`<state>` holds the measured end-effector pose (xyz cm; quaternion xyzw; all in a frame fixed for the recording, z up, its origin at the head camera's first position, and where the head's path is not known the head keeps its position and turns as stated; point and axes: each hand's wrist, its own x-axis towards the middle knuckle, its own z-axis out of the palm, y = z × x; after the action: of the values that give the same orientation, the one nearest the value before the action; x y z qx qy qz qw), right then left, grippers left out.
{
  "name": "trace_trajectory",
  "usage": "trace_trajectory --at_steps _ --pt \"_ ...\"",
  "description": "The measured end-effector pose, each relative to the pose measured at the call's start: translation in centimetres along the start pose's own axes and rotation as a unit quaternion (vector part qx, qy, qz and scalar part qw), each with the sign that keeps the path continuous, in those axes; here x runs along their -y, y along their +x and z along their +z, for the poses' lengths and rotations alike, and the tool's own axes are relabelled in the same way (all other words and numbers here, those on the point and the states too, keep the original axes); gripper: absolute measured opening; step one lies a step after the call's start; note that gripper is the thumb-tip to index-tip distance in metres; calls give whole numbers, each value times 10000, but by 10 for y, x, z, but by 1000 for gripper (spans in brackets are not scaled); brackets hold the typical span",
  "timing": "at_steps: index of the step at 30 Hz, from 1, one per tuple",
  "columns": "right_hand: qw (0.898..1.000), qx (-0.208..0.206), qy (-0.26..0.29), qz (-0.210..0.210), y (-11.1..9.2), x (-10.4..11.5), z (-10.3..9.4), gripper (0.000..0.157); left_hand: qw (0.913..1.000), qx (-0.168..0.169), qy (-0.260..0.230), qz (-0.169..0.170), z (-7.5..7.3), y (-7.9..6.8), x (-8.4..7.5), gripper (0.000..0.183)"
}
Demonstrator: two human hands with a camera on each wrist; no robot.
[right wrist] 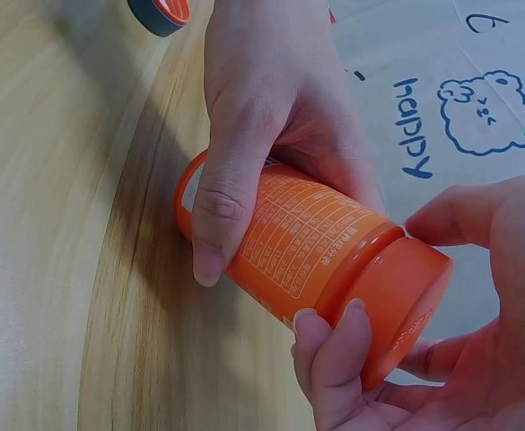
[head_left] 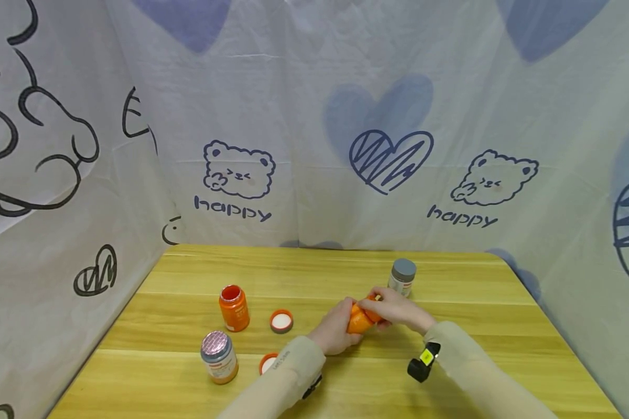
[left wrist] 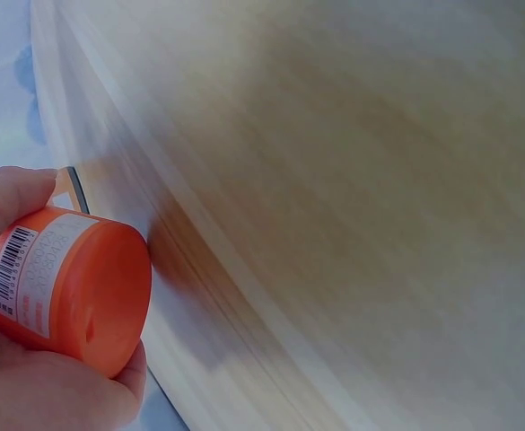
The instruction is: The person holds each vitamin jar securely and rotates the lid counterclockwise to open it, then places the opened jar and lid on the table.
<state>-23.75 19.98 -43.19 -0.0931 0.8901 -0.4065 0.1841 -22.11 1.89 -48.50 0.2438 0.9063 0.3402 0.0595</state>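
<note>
Over the middle right of the table, an orange bottle (right wrist: 307, 238) is held tilted between the two hands. My left hand (head_left: 335, 329) grips its body, with the thumb across the printed label. In the left wrist view, the bottle's smooth orange base (left wrist: 114, 296) faces out beside a barcode label. My right hand (right wrist: 513, 296) holds the orange cap (right wrist: 406, 305) at the other end, fingertips around its rim. The cap sits on the bottle's neck. Just behind the right hand stands a jar with a grey lid (head_left: 403, 269).
On the left of the table stand an uncapped orange bottle (head_left: 235, 311) and a jar with a pinkish patterned top (head_left: 220, 358). A loose cap (head_left: 281, 321) lies inside up nearby. Another cap (head_left: 266, 363) is partly hidden by the left sleeve. Printed cloth walls enclose the table (head_left: 451, 384).
</note>
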Motion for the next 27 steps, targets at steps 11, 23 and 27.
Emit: trace_trajectory --at_steps 11,23,27 --pt "9999 73 125 -63 1 -1 -2 31 10000 -14 10 49 -1 -1 -1 53" --pt "9998 49 175 -59 -2 2 -3 33 10000 8 -67 40 -3 -1 -1 52" --pt "9998 48 157 -64 -3 2 -4 33 9999 49 -87 -42 -4 -1 -2 52"
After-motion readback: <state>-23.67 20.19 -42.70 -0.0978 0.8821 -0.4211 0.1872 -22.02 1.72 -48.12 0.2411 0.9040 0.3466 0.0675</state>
